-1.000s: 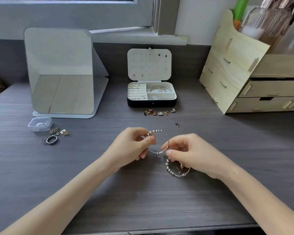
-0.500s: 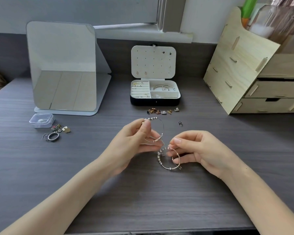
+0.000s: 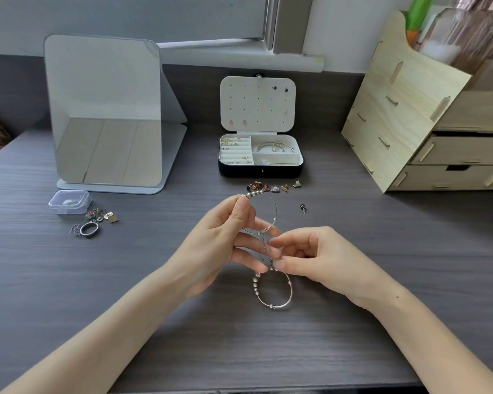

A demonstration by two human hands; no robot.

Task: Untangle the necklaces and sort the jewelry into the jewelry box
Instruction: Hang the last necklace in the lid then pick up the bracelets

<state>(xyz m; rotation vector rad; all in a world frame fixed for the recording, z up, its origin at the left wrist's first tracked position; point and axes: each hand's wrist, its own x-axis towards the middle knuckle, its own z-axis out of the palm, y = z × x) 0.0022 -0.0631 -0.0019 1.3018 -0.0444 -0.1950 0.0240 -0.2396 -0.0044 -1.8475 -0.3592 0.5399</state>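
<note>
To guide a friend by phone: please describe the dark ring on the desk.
Start at the standing mirror on the left. In front sits a clear plastic box; nearer the person lies the ring. It is a thick dark band, bigger than the charms beside it.

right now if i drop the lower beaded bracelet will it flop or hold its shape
Probably holds its shape: the lower bracelet makes a round loop below the right hand, not a heap. Its beads bunch along one side, so they likely slide. It looks thin and light, and seems snagged on the upper bracelet.
</note>
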